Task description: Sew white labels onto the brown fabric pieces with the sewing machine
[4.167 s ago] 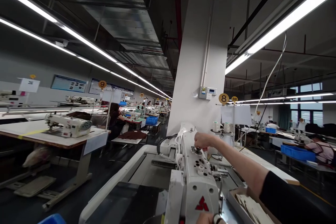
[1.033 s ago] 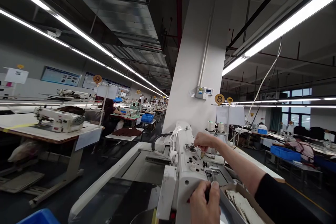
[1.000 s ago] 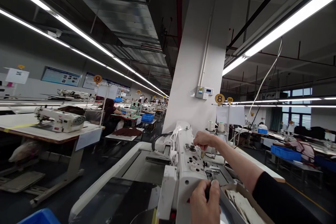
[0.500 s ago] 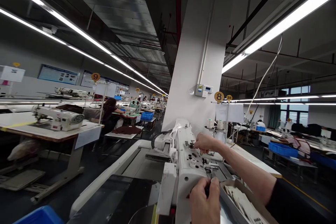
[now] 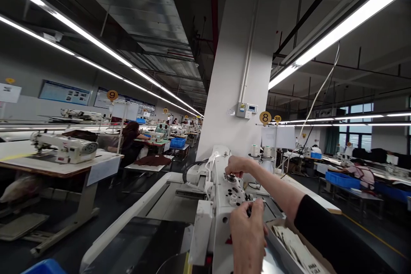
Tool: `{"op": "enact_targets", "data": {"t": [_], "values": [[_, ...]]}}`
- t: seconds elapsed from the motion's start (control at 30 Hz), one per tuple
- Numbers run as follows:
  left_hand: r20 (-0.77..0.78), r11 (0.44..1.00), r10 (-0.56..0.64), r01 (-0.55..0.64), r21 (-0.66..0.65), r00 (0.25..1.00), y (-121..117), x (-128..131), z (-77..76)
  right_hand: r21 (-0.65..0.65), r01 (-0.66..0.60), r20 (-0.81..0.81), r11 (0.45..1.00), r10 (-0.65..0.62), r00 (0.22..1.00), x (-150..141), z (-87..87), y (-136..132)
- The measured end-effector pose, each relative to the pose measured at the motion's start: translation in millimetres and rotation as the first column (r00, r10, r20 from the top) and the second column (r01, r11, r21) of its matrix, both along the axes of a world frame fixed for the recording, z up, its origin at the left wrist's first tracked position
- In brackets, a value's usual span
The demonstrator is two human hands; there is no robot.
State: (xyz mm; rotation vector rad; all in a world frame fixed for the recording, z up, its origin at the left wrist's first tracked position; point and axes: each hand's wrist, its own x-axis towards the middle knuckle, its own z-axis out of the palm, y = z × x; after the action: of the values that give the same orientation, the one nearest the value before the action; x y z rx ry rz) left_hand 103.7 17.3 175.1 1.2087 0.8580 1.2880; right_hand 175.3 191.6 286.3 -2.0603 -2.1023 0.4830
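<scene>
From the head camera, a white industrial sewing machine head [image 5: 221, 218] sits on a long white-framed machine bed [image 5: 141, 192], with a dark panel in front. The right hand [image 5: 236, 165], in a black sleeve [image 5: 324, 231], is curled with its fingertips at a small dial cluster on top of the head. The left hand [image 5: 247, 235] is clenched low against the head's side, around a small dark part [image 5: 249, 211], mostly hidden by the fingers; I cannot tell whether either hand truly grips anything. A cardboard box of pale cut pieces [image 5: 289, 239] is cut off by the lower edge. Thread cones [image 5: 255, 150] stand beyond, before a white pillar [image 5: 227, 72] with a round 8 sign [image 5: 265, 117]. Rows of sewing tables stretch away under fluorescent lights [image 5: 346, 38], where seated workers [image 5: 361, 173] are too small to make out.
</scene>
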Motion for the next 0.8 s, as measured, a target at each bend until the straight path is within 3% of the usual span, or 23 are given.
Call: {"op": "enact_targets", "data": {"t": [0.17, 0.3, 0.4, 0.5, 0.57, 0.63, 0.73, 0.8], "values": [[0.005, 0.999, -0.013, 0.013, 0.031, 1.0, -2, -7, -11.2, 0.013, -0.027, 0.143, 1.0, 0.025, 0.989, -1, -8.7, -20], [-0.014, 0.997, -0.016, 0.017, 0.077, 1.0, -6, -4, -20.8, 0.139, -0.031, 0.207, 0.99, 0.001, 0.978, 10, -11.4, -45], [-0.047, 0.991, -0.018, 0.024, 0.134, 0.999, -12, 0, -23.4, 0.275, -0.024, 0.187, 0.961, -0.03, 0.982, 34, -12.0, -68], [-0.061, 0.987, -0.02, 0.029, 0.158, 0.998, -14, 0, -23.6, 0.384, 0.002, 0.147, 0.923, -0.064, 0.987, 81, -29.2, -102], [-0.062, 0.986, -0.021, 0.031, 0.163, 0.998, -11, -1, -23.3, 0.416, 0.03, 0.135, 0.909, -0.094, 0.986, 115, -56.6, -140], [-0.06, 0.987, -0.02, 0.029, 0.157, 0.998, -6, -5, -24.1, 0.427, 0.062, 0.144, 0.902, -0.136, 0.98, 139, -96.7, -191], [-0.065, 0.989, 0.005, 0.005, 0.147, 0.998, -1, -10, -28.9, 0.436, 0.093, 0.186, 0.895, -0.191, 0.964, 146, -176.0, -271], [-0.071, 0.989, 0.023, -0.013, 0.144, 0.997, 0, -11, -33.9, 0.49, 0.097, 0.213, 0.866, -0.227, 0.95, 136, -235.0, -309]]}}
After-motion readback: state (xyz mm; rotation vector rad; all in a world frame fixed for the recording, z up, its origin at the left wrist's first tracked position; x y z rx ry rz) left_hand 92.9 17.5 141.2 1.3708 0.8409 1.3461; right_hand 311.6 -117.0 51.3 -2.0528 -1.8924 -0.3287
